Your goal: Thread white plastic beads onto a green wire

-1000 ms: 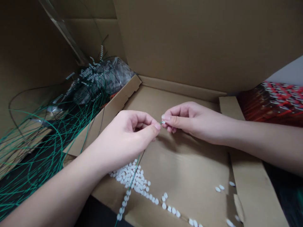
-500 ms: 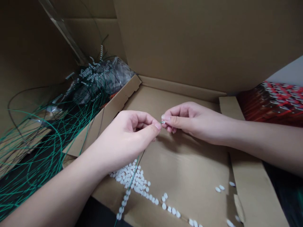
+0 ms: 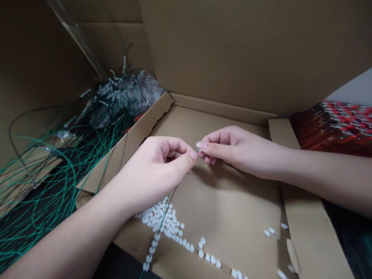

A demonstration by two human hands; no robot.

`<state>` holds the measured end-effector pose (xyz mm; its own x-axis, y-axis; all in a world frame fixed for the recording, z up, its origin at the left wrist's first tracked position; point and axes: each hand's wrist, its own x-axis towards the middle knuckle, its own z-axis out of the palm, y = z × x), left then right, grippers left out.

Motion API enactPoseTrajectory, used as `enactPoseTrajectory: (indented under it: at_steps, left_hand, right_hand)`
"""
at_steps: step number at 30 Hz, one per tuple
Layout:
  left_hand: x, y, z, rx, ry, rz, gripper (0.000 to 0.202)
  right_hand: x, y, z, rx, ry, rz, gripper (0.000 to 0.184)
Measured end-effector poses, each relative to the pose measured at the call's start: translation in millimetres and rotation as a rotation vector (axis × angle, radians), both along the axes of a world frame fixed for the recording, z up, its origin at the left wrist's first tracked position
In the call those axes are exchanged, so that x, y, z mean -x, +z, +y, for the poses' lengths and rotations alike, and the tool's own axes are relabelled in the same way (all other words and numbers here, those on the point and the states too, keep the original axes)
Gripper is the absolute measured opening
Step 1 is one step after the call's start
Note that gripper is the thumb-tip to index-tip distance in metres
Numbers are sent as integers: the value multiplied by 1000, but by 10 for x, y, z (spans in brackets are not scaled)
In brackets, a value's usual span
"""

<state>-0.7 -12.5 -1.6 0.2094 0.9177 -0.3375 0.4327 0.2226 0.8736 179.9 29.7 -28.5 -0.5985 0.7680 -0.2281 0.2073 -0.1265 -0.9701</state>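
Pinching a thin green wire [image 3: 198, 150] between thumb and forefinger, the left hand [image 3: 167, 161] is hanging above a shallow tray of brown cardboard [image 3: 232, 209]. The right hand [image 3: 232, 149] is facing it from the other side, and its thumb and forefinger are closing on the short tip of the same wire. The two sets of fingertips are almost meeting, and the wire is showing only in the small gap between them (I cannot tell if a white piece is hidden under the right thumb).

Below the left wrist, a green strand carrying small white pieces in pairs [image 3: 152, 246] is running down toward the near edge of the tray; I cannot tell whether it is joining the pinched wire. Behind this strand, a heap of small white oval pieces [image 3: 157, 216] is lying on the cardboard, and a loose line of such pieces is trailing to the right.

On the left, outside the tray, a large tangle of green wires [image 3: 58, 182] is spreading, with a crumpled clear plastic bag [image 3: 145, 93] lying near its far end. At far right, a dense stack of red items with pale tips [image 3: 345, 120] is standing beyond the right forearm.
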Motion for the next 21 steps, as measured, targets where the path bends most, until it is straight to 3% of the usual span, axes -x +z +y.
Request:
enactPoseTrajectory:
  at_steps: [14,21]
  left_hand:
    - [-2,-4,0,-19,0,-4,21]
    - [34,-72,-5,-79,12,-27,17]
  right_hand:
    - [23,-12,18,-22,2,-11,19]
    - [0,-18,-7,-11,-16,-4,18]
